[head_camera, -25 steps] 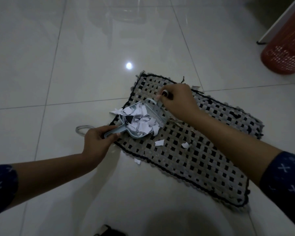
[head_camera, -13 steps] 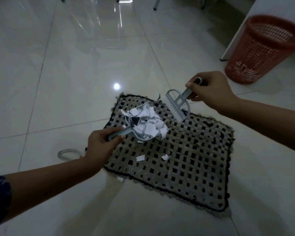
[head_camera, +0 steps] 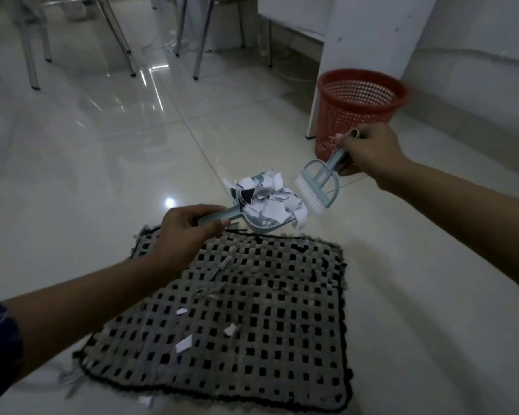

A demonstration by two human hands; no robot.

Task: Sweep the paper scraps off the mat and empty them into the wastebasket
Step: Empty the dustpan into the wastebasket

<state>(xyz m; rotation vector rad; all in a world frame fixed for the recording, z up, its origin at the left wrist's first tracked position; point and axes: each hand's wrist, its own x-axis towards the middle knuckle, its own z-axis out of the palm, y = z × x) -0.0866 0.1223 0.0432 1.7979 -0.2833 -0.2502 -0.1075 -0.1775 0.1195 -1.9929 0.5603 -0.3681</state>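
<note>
Holding the dustpan (head_camera: 259, 227) by its short flat handle, the left hand (head_camera: 186, 232) has thumb and fingers closed round the grip. The pan sits roughly level in the air, just past the far edge of the mat (head_camera: 267, 310). This level attitude is judged necessary, because the paper scraps (head_camera: 267, 202) are heaped above the rim and several hang over the front lip.

The scraps are light, thin, torn pieces, mostly white with a few dark faces. Expect them to slide or flutter off if the pan tilts.

To the right, the brush (head_camera: 318, 181) hangs with its white bristles just beside the open mouth of the pan. Whether the bristles touch the heap cannot be told. This placement appears intended as a guard against spillage. Both tools are pale blue-grey moulded plastic, and the brush head is an arched open frame.

The right hand (head_camera: 369, 151) is wrapped round the brush handle, and the looped end of the handle shows above the fist.

Farther right and beyond, the wastebasket (head_camera: 348, 121) stands upright on the glossy tiled floor (head_camera: 102, 175), well apart from the pan. It is round, red-orange, with mesh walls and an open top.

The mat is a coarse woven grid of grey strips with a dark border. A few loose scraps (head_camera: 182, 344) lie on its near half, so the sweeping is judged incomplete.
</note>
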